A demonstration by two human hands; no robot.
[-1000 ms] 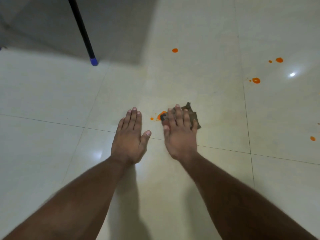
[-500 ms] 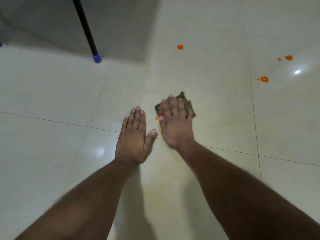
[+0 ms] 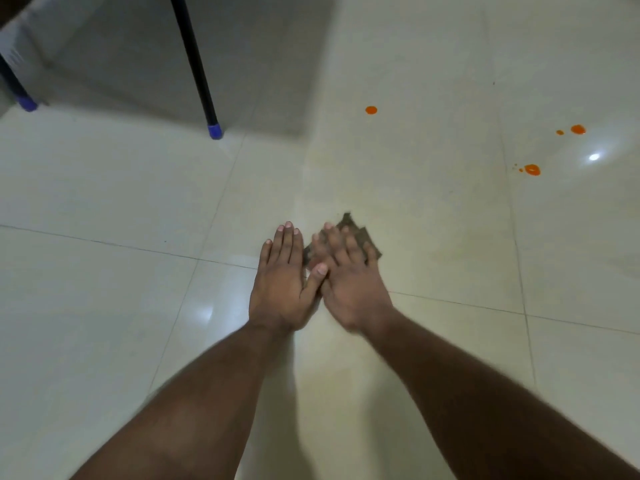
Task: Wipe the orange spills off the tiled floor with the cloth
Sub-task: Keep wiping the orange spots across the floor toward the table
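Note:
A small dark brown cloth (image 3: 367, 240) lies flat on the cream tiled floor (image 3: 104, 188), and my right hand (image 3: 349, 275) presses on it with straight fingers, covering most of it. My left hand (image 3: 282, 282) rests flat on the floor right beside it, its thumb touching the right hand. Orange spills remain farther off: one drop (image 3: 371, 110) straight ahead, a drop (image 3: 532, 169) with tiny specks to the right, and a pair of drops (image 3: 577, 129) beyond it. No orange shows around the cloth.
Two black furniture legs with blue caps stand at the back left, one leg (image 3: 199, 71) close and another leg (image 3: 15, 86) at the frame's edge, with shadow under them. A bright light reflection (image 3: 594, 156) sits near the right spills.
My right hand slid the cloth left over the orange spill beside it, which no longer shows. It now touches my left hand, which has stayed flat on the floor.

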